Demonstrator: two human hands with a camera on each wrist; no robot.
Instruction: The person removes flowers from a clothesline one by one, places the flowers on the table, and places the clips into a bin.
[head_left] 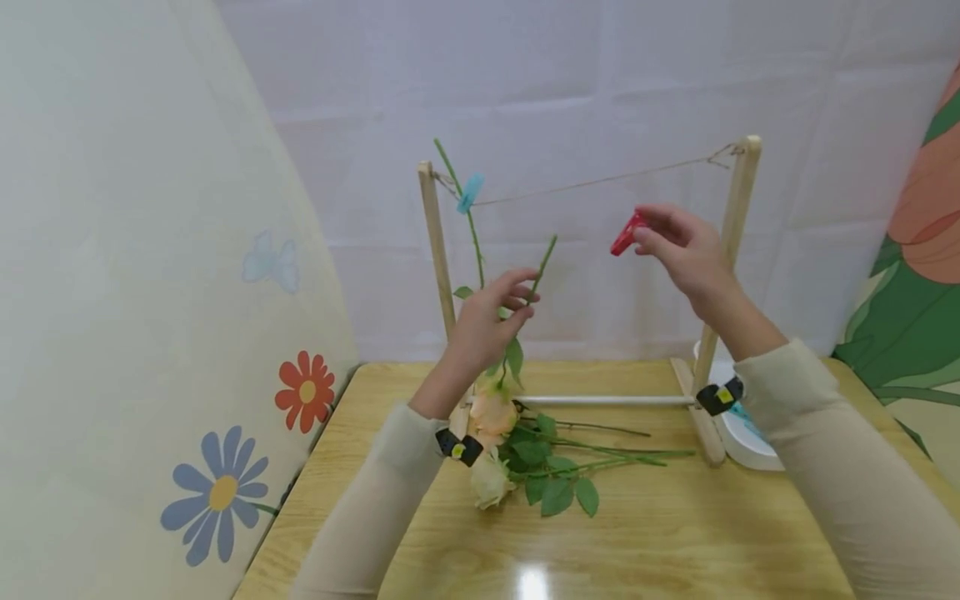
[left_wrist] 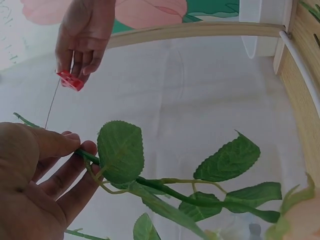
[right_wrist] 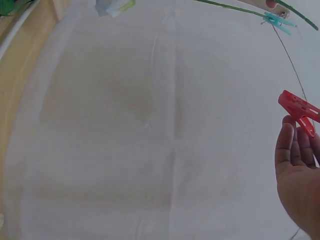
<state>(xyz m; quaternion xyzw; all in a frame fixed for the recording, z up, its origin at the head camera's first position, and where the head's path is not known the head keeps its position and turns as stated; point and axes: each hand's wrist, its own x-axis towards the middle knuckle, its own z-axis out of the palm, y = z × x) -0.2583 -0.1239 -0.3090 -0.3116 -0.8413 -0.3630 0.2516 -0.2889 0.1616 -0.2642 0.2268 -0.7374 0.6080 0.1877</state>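
My left hand [head_left: 491, 321] pinches the green stem of a peach rose [head_left: 495, 408] between thumb and fingers. That rose hangs bloom-down, its cut end pointing up past my fingertips; its leaves [left_wrist: 120, 151] spread out in the left wrist view. In my right hand [head_left: 693, 258], raised before the right post, a red clothespin [head_left: 627, 233] is pinched between thumb and fingers. Beyond the left hand, a light blue clothespin [head_left: 469, 193] clips another green stem [head_left: 474, 237] to a thin string [head_left: 600, 181]. The lower part of that stem is hidden behind my left hand.
A wooden frame, with a left post [head_left: 435, 233] and right post [head_left: 738, 208], carries the string; a white bar [head_left: 615, 401] joins its feet. Several roses, including a cream one [head_left: 491, 482], lie on the wooden table [head_left: 637, 542]. A white container [head_left: 750, 454] stands behind the right forearm.
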